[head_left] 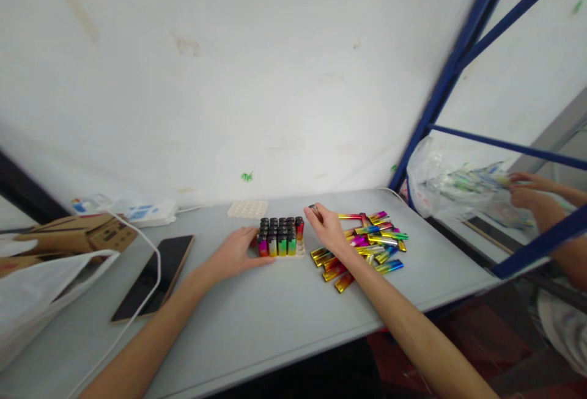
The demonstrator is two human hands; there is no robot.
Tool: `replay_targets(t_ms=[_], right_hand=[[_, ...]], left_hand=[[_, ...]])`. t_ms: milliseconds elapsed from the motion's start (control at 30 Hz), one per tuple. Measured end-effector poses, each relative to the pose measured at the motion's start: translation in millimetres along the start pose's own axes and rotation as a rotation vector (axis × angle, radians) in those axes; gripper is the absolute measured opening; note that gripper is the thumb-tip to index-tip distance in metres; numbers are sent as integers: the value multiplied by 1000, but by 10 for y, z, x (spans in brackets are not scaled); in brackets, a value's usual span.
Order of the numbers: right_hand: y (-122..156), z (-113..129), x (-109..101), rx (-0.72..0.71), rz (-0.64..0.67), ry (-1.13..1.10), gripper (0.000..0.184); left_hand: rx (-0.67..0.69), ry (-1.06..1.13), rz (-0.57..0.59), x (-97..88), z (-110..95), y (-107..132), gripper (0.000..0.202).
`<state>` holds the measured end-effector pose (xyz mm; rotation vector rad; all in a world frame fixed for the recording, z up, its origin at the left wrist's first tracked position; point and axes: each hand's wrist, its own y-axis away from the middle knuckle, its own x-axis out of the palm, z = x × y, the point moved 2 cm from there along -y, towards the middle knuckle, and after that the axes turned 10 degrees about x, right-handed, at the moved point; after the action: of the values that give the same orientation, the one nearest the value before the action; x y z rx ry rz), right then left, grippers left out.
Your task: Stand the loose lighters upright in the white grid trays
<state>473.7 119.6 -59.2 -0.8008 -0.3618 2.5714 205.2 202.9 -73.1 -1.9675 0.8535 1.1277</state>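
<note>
Several lighters with black tops and colourful bodies stand upright in rows in a white tray. My left hand grips the tray's left end, thumb along the front and fingers at the far side. Just right of the tray, my right hand is closed around a lighter; only its dark top shows above the fingers. Beneath and beyond my right wrist lies a loose pile of shiny, multicoloured lighters, pointing various ways. The tray's front right corner shows open slots.
Near the wall lies another white slotted tray. On the left are a phone, a white cable, a cardboard box and a white bag. Past the blue frame, another person's hands work beside a plastic bag.
</note>
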Motion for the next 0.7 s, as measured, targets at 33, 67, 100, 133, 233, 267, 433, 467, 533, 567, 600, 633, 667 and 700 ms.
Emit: replay_targets(t_ms=[33, 67, 100, 133, 233, 267, 433, 467, 533, 567, 600, 633, 667, 700], right_hand=[[7, 33, -29, -44, 22, 21, 41], [14, 65, -62, -94, 39, 46, 38], [18, 94, -95, -145, 51, 77, 36], [21, 117, -128, -189, 57, 111, 36], [24, 141, -213, -262, 76, 209, 39], [23, 136, -233, -267, 93, 232, 42], [24, 57, -248, -176, 286, 255, 52], [26, 40, -238, -146, 329, 240, 53], [33, 13, -218, -108, 382, 209, 53], [37, 5, -207, -102, 394, 202, 53], [43, 1, -196, -102, 402, 203, 52], [51, 1, -185, -106, 408, 216, 52], [61, 6, -174, -113, 411, 240, 50], [71, 15, -162, -118, 414, 273, 48]], left_hand=[[0, -1, -2, -1, -5, -2, 61], [1, -3, -6, -3, -11, -5, 61], [4, -5, -9, -5, -18, -9, 60], [11, -5, -11, -7, -25, -13, 60], [28, -4, -12, -10, -42, -21, 58], [27, -4, -10, -11, -45, -21, 58], [2, -3, 8, -22, -60, -21, 60], [3, 0, 10, -25, -64, -23, 60], [10, 2, 11, -30, -73, -26, 59], [13, 1, 11, -31, -76, -27, 58], [14, -1, 8, -32, -79, -28, 58], [14, -3, 3, -33, -81, -28, 57], [13, -5, -4, -34, -82, -28, 56], [12, -5, -9, -34, -84, -27, 56]])
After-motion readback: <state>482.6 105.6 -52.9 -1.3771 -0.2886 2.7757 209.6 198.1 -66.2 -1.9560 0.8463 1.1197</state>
